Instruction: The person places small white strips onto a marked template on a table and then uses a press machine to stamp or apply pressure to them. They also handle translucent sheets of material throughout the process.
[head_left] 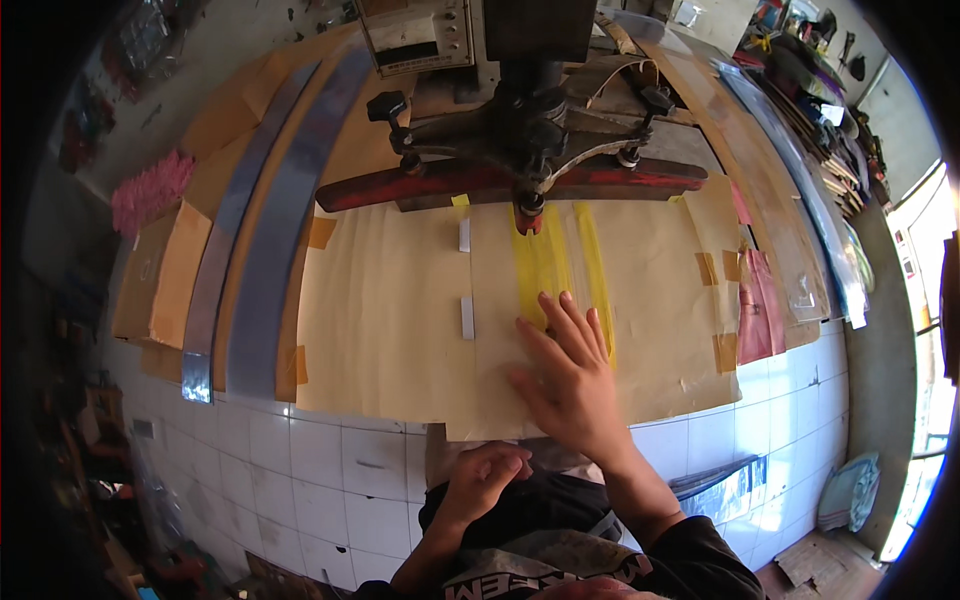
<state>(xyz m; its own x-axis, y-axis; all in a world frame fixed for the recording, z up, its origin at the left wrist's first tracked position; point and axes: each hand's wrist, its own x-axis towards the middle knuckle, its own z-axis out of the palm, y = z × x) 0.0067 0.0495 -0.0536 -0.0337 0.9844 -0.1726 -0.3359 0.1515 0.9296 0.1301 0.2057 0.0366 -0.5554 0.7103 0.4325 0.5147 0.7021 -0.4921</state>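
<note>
Nearest to us, the left hand (487,478) hangs just below the front edge of the bench (400,330), fingers curled loosely inward; we cannot tell whether it grips anything, though a clear plastic sheet (545,455) lies just beside its fingertips at the edge.

Next, the right hand (568,372) lies flat on the cream paper sheet (620,300) near the front edge, right of centre. Its fingers are straight and slightly spread, palm pressed down, pinching nothing. The fingertips reach onto two yellow strips (545,262) that run from the front toward the back of the bench.

Left of the hand, two small grey tabs (466,316) sit on the paper, one behind the other. Brown tape pieces (724,352) hold the paper at its right edge, with pink sheets (757,305) beside them.

Along the left side of the bench, long grey-blue strips (262,250) run front to back over brown card.

At the back edge, a red bar (420,186) of a dark press machine (530,130) spans the paper, directly above the yellow strips. A pale control panel (415,35) stands behind it.
</note>
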